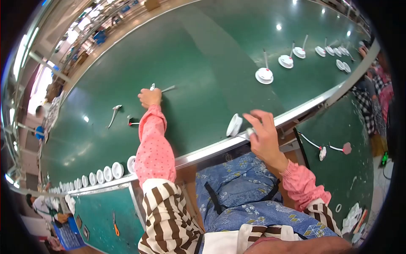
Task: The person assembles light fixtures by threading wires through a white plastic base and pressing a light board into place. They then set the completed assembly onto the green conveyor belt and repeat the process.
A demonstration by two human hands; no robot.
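Observation:
My left hand [150, 98] reaches out over the green surface, fingers closed on a small white part with a thin pale stalk [168, 89] jutting out to the right. Nearby lie another white-headed stalk piece [116, 111] and a small piece with a red spot [130, 121], the latter partly hidden by my sleeve. A white round cap [234, 125] stands tilted on its edge close to the metal rim. Beside it is my right hand [265, 136], its fingers apart and a white covering or piece at the thumb [249, 133].
White round caps [106, 174] line the near left edge. White discs with upright stalks [264, 76] stand at the right. Orange-handled scissors [116, 228] lie on the lower left table. Two stalk pieces [322, 153] rest on the right side table. Another person [374, 84] sits at far right.

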